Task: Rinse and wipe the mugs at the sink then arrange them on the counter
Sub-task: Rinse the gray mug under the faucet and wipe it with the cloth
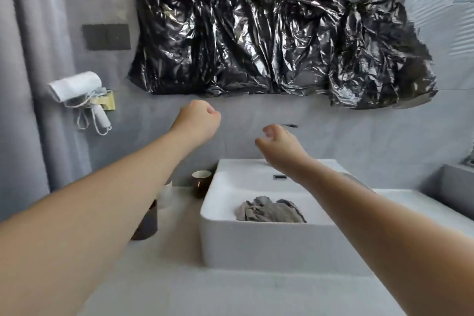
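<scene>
My left hand [200,120] is raised in front of the grey wall as a closed fist and holds nothing. My right hand [278,142] hovers above the back rim of the white sink [218,215], fingers loosely curled and empty, just in front of a thin dark tap lever [291,125]. A brown mug [200,184] with a pale inside stands upright on the counter at the sink's back left corner. A second dark mug [148,224] stands nearer on the left, partly hidden by my left forearm. A crumpled grey cloth [269,211] lies in the basin.
The grey counter [230,287] runs in front of and around the sink. A white hair dryer [77,86] hangs on the left wall. Crinkled black plastic [269,28] covers the wall above. A grey ledge [451,185] rises at the right.
</scene>
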### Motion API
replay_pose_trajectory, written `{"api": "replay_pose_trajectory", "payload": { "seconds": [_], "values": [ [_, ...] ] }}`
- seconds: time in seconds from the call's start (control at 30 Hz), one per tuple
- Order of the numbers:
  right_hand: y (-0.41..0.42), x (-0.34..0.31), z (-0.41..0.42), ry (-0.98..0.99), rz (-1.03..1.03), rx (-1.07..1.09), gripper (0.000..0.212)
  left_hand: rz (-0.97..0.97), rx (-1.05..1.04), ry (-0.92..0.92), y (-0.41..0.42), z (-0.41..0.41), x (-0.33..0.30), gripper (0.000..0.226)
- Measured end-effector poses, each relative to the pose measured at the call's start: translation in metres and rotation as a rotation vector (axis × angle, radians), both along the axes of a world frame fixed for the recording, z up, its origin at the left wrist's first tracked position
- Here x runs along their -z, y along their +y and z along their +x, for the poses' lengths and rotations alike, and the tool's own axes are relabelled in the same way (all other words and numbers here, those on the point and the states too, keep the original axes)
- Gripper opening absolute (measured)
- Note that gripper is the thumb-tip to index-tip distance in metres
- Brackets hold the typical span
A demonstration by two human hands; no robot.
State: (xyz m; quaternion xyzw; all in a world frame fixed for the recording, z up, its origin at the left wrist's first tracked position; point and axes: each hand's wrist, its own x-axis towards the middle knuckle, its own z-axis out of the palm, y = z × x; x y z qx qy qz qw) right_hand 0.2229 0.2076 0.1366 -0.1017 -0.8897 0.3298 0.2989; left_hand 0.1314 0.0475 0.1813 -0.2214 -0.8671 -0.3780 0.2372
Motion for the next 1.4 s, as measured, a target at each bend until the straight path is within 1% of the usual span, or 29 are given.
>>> {"api": "replay_pose_trajectory", "payload": {
  "seconds": [0.07, 0.17, 0.23, 0.27, 0.33, 0.4, 0.43, 0.5, 0.53, 0.57, 0.6, 0.67, 0.7, 0.73, 0.8, 0.9, 0.97, 1.03, 1.1, 1.27, 1.33, 1.4],
  "values": [
    [-0.038, 0.011, -0.036, -0.026, -0.081, -0.076, 0.047, 0.009, -0.073, -0.031, -0.040, -0.028, 0.013, 0.021],
    [-0.087, 0.033, -0.091, -0.096, -0.186, -0.175, 0.047, 0.057, -0.137, -0.155, -0.094, -0.073, 0.044, 0.019],
    [-0.113, 0.046, -0.124, -0.173, -0.242, -0.223, 0.047, 0.027, -0.154, -0.247, -0.123, -0.099, 0.072, 0.007],
    [-0.125, 0.053, -0.139, -0.221, -0.259, -0.245, 0.045, -0.001, -0.164, -0.301, -0.135, -0.109, 0.086, 0.006],
    [-0.145, 0.070, -0.167, -0.347, -0.284, -0.298, 0.041, -0.074, -0.162, -0.435, -0.156, -0.123, 0.113, 0.028],
    [-0.165, 0.092, -0.191, -0.505, -0.328, -0.321, 0.039, -0.173, -0.128, -0.625, -0.171, -0.129, 0.139, 0.047],
    [-0.174, 0.104, -0.201, -0.573, -0.365, -0.313, 0.039, -0.210, -0.109, -0.710, -0.177, -0.132, 0.152, 0.051],
    [-0.189, 0.126, -0.215, -0.660, -0.472, -0.294, 0.037, -0.246, -0.086, -0.777, -0.186, -0.141, 0.177, 0.061],
    [-0.195, 0.135, -0.221, -0.676, -0.529, -0.285, 0.036, -0.250, -0.081, -0.776, -0.188, -0.145, 0.187, 0.068],
    [-0.200, 0.144, -0.227, -0.686, -0.581, -0.278, 0.035, -0.244, -0.069, -0.770, -0.190, -0.150, 0.197, 0.069],
    [-0.202, 0.150, -0.232, -0.693, -0.631, -0.278, 0.034, -0.230, -0.054, -0.759, -0.190, -0.154, 0.206, 0.063],
    [-0.205, 0.161, -0.241, -0.698, -0.727, -0.290, 0.034, -0.186, -0.035, -0.716, -0.189, -0.161, 0.218, 0.041],
    [-0.206, 0.164, -0.243, -0.691, -0.765, -0.297, 0.037, -0.152, -0.041, -0.693, -0.189, -0.165, 0.222, 0.034],
    [-0.206, 0.166, -0.245, -0.682, -0.787, -0.297, 0.041, -0.116, -0.061, -0.681, -0.188, -0.168, 0.226, 0.032],
    [-0.206, 0.168, -0.245, -0.675, -0.807, -0.293, 0.045, -0.053, -0.110, -0.685, -0.188, -0.171, 0.228, 0.039],
    [-0.205, 0.168, -0.241, -0.671, -0.871, -0.299, 0.045, -0.014, -0.124, -0.676, -0.186, -0.167, 0.226, 0.059],
    [-0.204, 0.166, -0.234, -0.686, -0.891, -0.320, 0.046, -0.012, -0.121, -0.654, -0.185, -0.161, 0.220, 0.061],
    [-0.201, 0.154, -0.222, -0.676, -0.922, -0.353, 0.044, -0.015, -0.125, -0.623, -0.185, -0.154, 0.204, 0.053],
    [-0.195, 0.137, -0.213, -0.630, -0.948, -0.413, 0.038, -0.017, -0.126, -0.577, -0.184, -0.145, 0.178, 0.052],
    [-0.156, 0.084, -0.183, -0.464, -1.013, -0.485, 0.049, 0.013, -0.056, -0.449, -0.155, -0.108, 0.102, 0.054],
    [-0.132, 0.062, -0.161, -0.391, -1.024, -0.488, 0.044, 0.029, -0.023, -0.423, -0.132, -0.092, 0.079, 0.060],
    [-0.103, 0.045, -0.138, -0.317, -1.033, -0.473, 0.033, 0.043, 0.014, -0.412, -0.102, -0.077, 0.062, 0.072]
  ]
}}
